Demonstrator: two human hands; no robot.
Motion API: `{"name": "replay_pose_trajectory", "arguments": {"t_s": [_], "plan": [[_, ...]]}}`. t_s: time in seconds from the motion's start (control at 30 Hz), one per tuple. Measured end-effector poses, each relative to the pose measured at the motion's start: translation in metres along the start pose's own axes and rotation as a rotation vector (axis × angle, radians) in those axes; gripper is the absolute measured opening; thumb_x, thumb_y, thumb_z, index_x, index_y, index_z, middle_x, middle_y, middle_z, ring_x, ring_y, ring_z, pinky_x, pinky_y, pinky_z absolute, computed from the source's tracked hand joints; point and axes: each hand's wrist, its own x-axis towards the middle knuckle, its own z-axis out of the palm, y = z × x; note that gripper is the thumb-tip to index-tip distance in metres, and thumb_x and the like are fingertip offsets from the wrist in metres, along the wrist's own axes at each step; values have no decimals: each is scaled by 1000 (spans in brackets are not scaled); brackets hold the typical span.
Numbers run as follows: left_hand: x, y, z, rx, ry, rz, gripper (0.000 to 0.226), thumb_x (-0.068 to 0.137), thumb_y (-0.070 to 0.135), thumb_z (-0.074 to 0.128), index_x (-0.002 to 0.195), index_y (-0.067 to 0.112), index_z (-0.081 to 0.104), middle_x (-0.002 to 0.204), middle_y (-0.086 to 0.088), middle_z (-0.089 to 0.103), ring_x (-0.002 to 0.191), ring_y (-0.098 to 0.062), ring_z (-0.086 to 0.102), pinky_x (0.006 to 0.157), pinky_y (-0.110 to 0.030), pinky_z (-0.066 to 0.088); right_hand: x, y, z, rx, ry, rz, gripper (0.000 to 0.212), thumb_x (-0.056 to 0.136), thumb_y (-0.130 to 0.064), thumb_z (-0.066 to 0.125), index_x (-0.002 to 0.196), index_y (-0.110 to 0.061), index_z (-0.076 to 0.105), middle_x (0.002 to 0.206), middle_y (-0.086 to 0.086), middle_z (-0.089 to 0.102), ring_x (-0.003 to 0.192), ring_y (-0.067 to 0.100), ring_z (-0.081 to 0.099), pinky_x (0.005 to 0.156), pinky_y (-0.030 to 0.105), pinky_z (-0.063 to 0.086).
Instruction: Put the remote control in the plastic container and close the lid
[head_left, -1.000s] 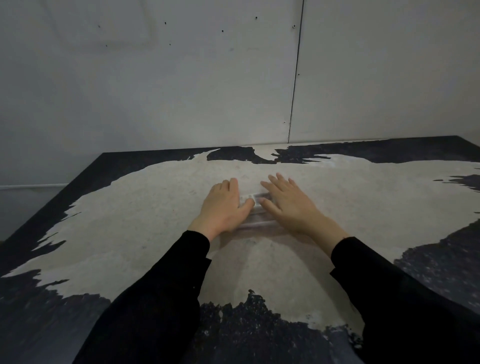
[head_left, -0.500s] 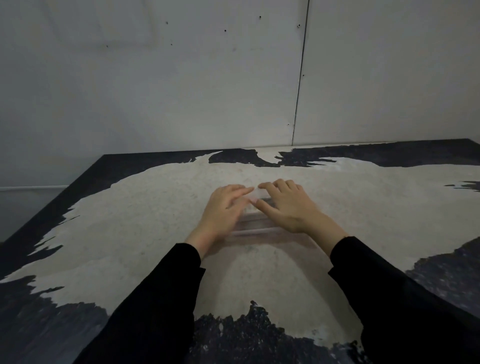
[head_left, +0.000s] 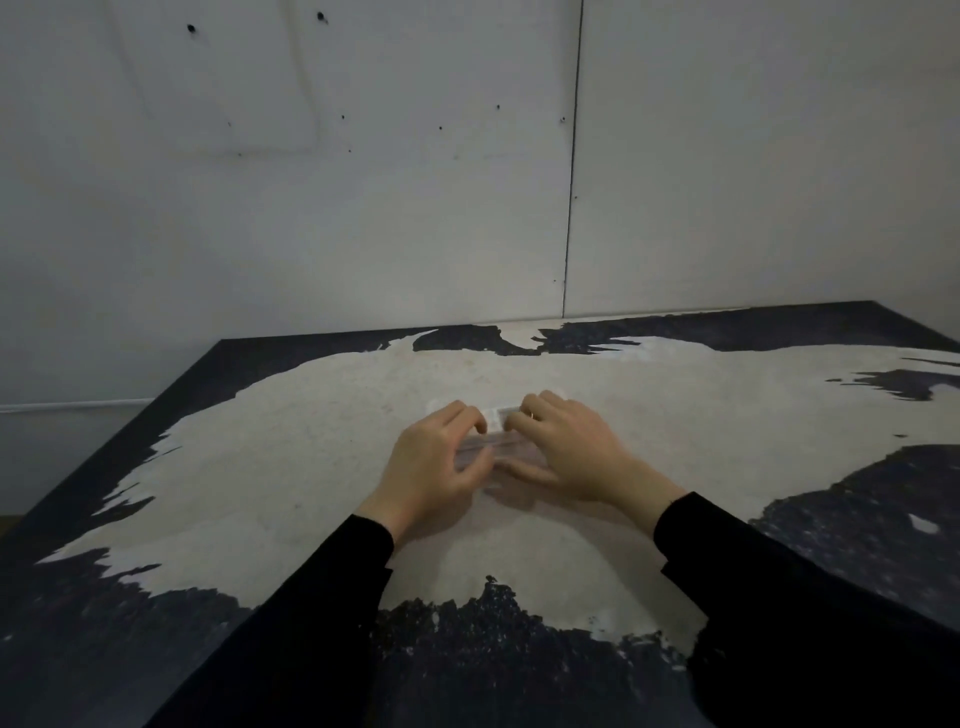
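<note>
Now both hands, left hand (head_left: 434, 465) and right hand (head_left: 571, 452), clamp the clear plastic container (head_left: 496, 441) at twelve o'clock, apparently pressing its lid (head_left: 493, 418) shut.

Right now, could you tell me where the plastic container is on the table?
In the head view the clear plastic container sits mid-table, between the left hand and right hand.
</note>
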Motion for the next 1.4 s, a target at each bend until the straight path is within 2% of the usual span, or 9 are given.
{"name": "replay_pose_trajectory", "arguments": {"t_s": [0.1, 0.23, 0.37, 0.53, 0.73, 0.9, 1.13, 1.27, 1.4], "plan": [[2, -3, 1, -35, -106, 33, 20, 80, 42, 53, 87, 23, 53, 90, 5, 56, 77, -14, 54, 68, -34, 50, -17, 21, -7, -53, -105, -68, 34, 86, -47, 47, 108, -23, 57, 101, 6, 62, 88, 27, 59, 63, 39, 51], [31, 17, 27, 117, -105, 170, 39, 83, 54, 50, 88, 18, 64, 88, -2, 61, 80, -18, 55, 66, -32, 48, -38, 55, -18, -28, -138, 54, 26, 83, -24, 64, 107, -16, 59, 106, 12, 60, 95, 34, 59, 66, 43, 53], [74, 54, 67, 113, -94, 186, 31, 84, 45, 57, 91, 17, 68, 85, -5, 63, 84, -24, 59, 63, -36, 51, -66, 100, -27, -85, -104, 212, 23, 79, -13, 67, 100, -12, 58, 102, 13, 58, 91, 34, 56, 61, 42, 49], [138, 111, 123, -33, -175, 156, 19, 84, 21, 57, 97, 8, 64, 100, -14, 63, 99, -31, 56, 81, -43, 49, -93, 177, -31, -255, -137, 443, 24, 69, 6, 65, 90, -5, 60, 89, 16, 60, 81, 36, 55, 59, 44, 49], [210, 158, 193, -34, -228, 216, 27, 84, 11, 49, 104, 1, 63, 104, -17, 59, 91, -36, 58, 78, -44, 50, -105, 249, -28, -331, -164, 773, 30, 85, -12, 45, 112, -5, 55, 115, 17, 55, 107, 34, 51, 87, 42, 44], [275, 182, 237, -37, -298, 202, 34, 82, 13, 48, 112, 3, 59, 109, -14, 56, 91, -35, 59, 76, -42, 48, -107, 313, -21, -204, -106, 896, 39, 91, -23, 41, 126, -5, 42, 126, 24, 50, 114, 40, 49, 97, 45, 40], [329, 204, 284, -38, -335, 236, 38, 84, 15, 46, 119, 5, 54, 116, -15, 56, 101, -36, 56, 86, -44, 46, -97, 382, -15, -250, -209, 1061, 43, 94, -31, 34, 124, -1, 41, 131, 30, 46, 121, 43, 44, 104, 48, 34], [344, 211, 292, 134, -339, 284, 38, 85, 19, 45, 118, 3, 54, 123, -14, 60, 116, -29, 50, 104, -38, 32, -100, 393, -9, -135, -242, 1121, 61, 94, -39, 32, 144, -7, 18, 153, 27, 16, 140, 40, 19, 115, 53, 17], [341, 206, 288, 182, -428, 257, 55, 90, 31, 39, 138, 6, 33, 145, -13, 41, 136, -29, 32, 116, -46, 17, -106, 385, -6, -159, -245, 1118, 72, 93, -50, 30, 148, -18, -4, 159, 18, -3, 145, 36, -1, 115, 58, 1]]}}
